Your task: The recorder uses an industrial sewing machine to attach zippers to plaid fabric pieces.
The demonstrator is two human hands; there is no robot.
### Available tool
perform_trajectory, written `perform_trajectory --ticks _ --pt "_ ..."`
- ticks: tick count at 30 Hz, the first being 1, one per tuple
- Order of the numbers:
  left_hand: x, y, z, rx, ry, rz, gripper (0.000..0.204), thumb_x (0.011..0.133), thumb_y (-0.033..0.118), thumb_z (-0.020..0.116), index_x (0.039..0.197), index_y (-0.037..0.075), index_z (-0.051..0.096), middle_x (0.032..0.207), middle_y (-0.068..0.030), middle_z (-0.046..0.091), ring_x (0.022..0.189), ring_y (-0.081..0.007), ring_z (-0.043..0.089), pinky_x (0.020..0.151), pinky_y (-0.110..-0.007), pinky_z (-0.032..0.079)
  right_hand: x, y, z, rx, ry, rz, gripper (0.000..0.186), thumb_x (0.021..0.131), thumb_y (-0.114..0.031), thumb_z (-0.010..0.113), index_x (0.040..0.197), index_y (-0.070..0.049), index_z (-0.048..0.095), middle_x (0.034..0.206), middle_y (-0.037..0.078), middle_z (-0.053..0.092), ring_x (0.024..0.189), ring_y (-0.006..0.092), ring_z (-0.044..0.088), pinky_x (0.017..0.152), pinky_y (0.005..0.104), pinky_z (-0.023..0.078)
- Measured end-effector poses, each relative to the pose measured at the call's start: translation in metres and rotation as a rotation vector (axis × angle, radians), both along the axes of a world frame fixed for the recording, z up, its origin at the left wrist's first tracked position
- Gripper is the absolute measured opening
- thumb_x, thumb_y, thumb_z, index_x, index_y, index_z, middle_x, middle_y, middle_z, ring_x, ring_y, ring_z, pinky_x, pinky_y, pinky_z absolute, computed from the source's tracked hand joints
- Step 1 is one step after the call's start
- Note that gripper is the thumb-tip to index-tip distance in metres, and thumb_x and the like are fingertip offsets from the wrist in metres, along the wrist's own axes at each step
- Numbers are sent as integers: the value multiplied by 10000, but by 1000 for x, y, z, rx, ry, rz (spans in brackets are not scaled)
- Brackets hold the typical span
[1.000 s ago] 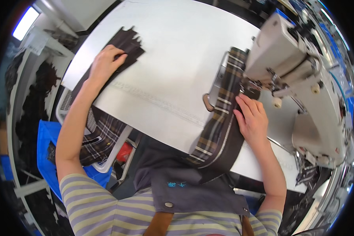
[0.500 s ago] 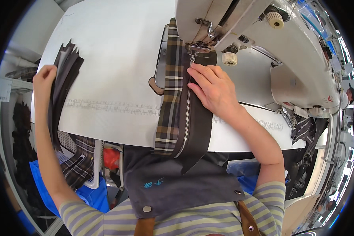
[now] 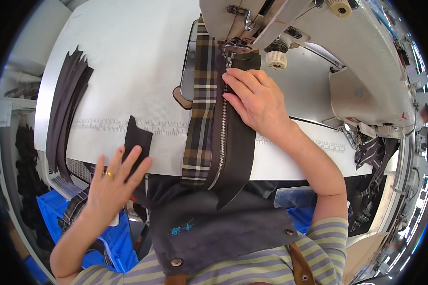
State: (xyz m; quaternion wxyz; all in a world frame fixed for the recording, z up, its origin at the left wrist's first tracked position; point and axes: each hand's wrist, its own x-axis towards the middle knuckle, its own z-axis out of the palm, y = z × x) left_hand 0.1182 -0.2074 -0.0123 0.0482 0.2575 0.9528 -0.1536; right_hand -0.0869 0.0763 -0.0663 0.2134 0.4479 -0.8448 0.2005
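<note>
Beneath the sewing machine's presser foot [image 3: 230,61] lies a layered piece: plaid fabric [image 3: 203,128] on the left, a metal-toothed zipper [image 3: 223,129] along the middle and dark fabric [image 3: 238,152] on the right. My right hand [image 3: 264,102] is on it just below the foot, its fingers and thumb closed at the zipper's edge. My left hand [image 3: 116,183] has its fingers spread over a dark fabric strip [image 3: 139,137] at the table's front edge; part of that strip is hidden under the fingers. The lower end of the layered piece hangs over the front edge.
A bundle of dark strips [image 3: 64,107] hangs over the table's left front edge. The sewing machine [image 3: 375,71] fills the upper right. A blue crate [image 3: 52,209] with plaid pieces stands below left. More fabric pieces [image 3: 378,154] are bunched at right.
My left hand has moved right and nearer me from the strip bundle, and a single dark strip is now under its spread fingers. My right hand stays at the zipper.
</note>
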Motion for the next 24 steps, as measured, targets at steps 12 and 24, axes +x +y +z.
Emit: perform_trajectory --ticks 12,24 --pt "-89 7 -18 876 250 31 367 817 88 579 1177 50 642 1202 -100 655 1126 -256 623 1091 -468 287 0 1 0 18 -40 -19 353 768 -161 734 1094 -50 656 1146 44 626 942 235 592 785 339 520" --pt "-180 70 -43 659 299 -206 452 731 -7 569 1174 57 629 1243 -72 618 1144 -210 589 1088 -544 266 0 1 0 10 -12 2 341 753 -213 729 1025 -27 641 1074 40 602 943 194 557 732 313 488"
